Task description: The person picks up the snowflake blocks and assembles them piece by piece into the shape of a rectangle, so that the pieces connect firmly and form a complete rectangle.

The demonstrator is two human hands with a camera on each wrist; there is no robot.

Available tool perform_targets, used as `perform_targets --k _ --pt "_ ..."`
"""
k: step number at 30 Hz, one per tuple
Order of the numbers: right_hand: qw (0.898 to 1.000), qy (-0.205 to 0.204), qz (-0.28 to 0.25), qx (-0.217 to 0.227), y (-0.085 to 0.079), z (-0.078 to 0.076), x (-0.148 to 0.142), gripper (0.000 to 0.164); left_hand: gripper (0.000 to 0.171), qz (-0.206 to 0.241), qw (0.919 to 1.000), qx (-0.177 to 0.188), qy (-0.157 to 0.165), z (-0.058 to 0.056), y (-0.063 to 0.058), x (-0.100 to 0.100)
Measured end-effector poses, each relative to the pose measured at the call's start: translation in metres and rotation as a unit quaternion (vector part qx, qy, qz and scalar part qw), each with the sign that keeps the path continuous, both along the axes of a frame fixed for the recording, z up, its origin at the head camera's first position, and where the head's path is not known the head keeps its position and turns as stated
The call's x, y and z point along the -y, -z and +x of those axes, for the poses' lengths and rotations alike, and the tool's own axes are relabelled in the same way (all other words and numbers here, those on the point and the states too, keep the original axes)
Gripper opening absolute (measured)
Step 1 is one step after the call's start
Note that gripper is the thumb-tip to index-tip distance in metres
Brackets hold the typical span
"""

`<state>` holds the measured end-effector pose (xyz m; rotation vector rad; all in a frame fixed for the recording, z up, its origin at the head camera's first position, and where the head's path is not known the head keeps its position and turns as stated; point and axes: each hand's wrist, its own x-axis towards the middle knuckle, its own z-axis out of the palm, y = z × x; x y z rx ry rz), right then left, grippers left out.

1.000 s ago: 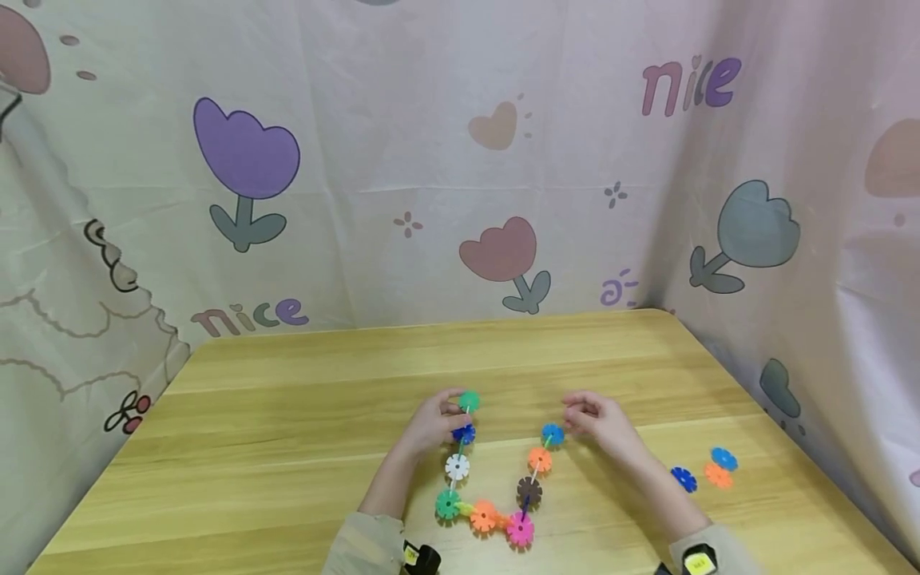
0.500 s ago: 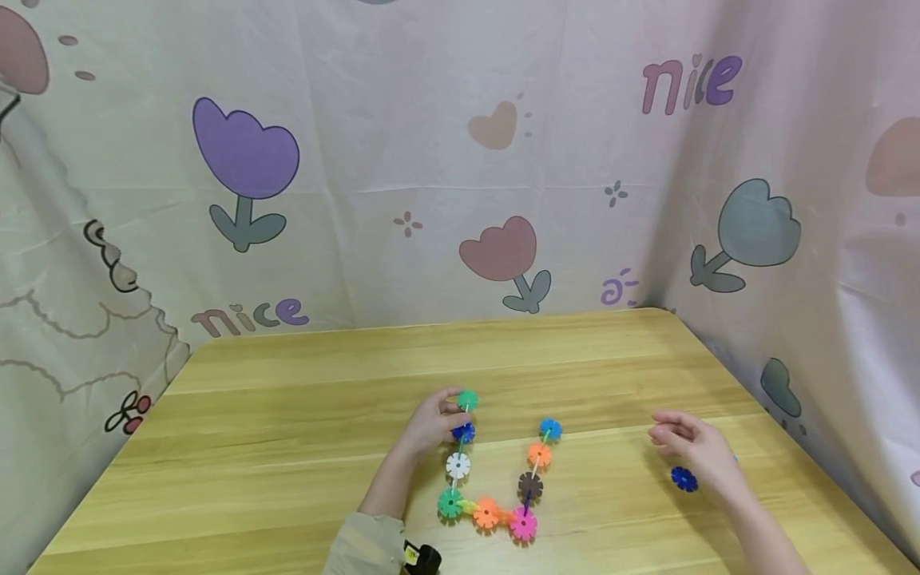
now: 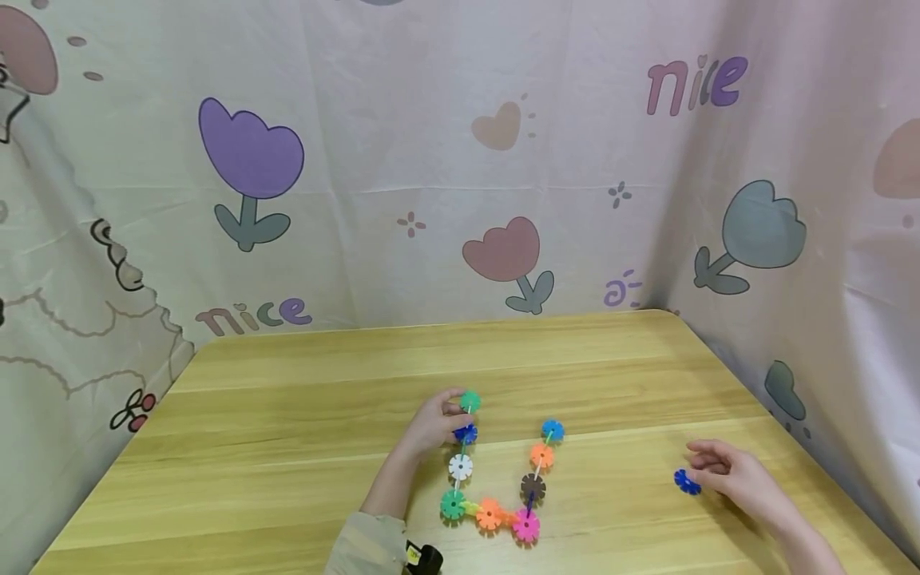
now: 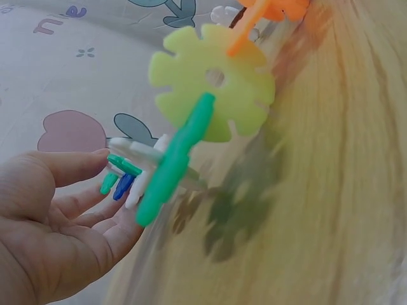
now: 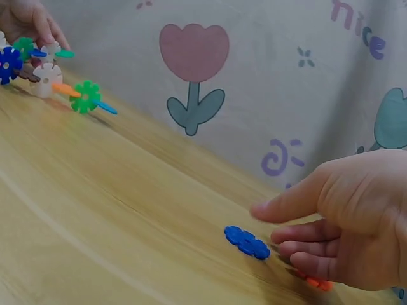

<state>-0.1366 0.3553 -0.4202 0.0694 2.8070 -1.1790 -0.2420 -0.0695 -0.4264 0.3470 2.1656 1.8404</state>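
Observation:
A U-shaped chain of interlocking notched plastic discs in several colours lies on the table, with a pink disc (image 3: 527,525) at its lower right corner. My left hand (image 3: 430,423) pinches the chain's left arm near a dark blue disc (image 3: 466,434), just below the green end disc (image 3: 470,401). In the left wrist view a yellow disc (image 4: 184,70) and an edge-on green disc (image 4: 175,162) stand before the fingers. Over at the right, my right hand (image 3: 740,483) hovers beside a loose dark blue disc (image 5: 247,243), thumb and fingers apart. An orange disc (image 5: 316,283) is partly hidden under those fingers.
The wooden table (image 3: 302,399) stretches out on both sides of the chain. Behind and beside it hangs a printed cloth (image 3: 388,120) with tulips and letters. The chain's right arm ends in a light blue disc (image 3: 553,430).
My right hand has left the chain's light blue end and moved right and nearer, to the loose discs. The left hand keeps its hold in the same place.

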Motion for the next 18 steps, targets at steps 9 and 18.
perform_targets --k 9,18 --pt "0.997 -0.072 0.031 -0.01 0.0049 -0.0015 -0.0028 0.042 0.053 -0.002 1.0 0.005 -0.002 -0.0004 0.0002 -0.0003" --pt "0.996 -0.072 0.06 -0.003 0.0004 -0.0051 0.0029 0.029 0.053 -0.001 1.0 0.007 0.0 0.0012 -0.0027 0.0"
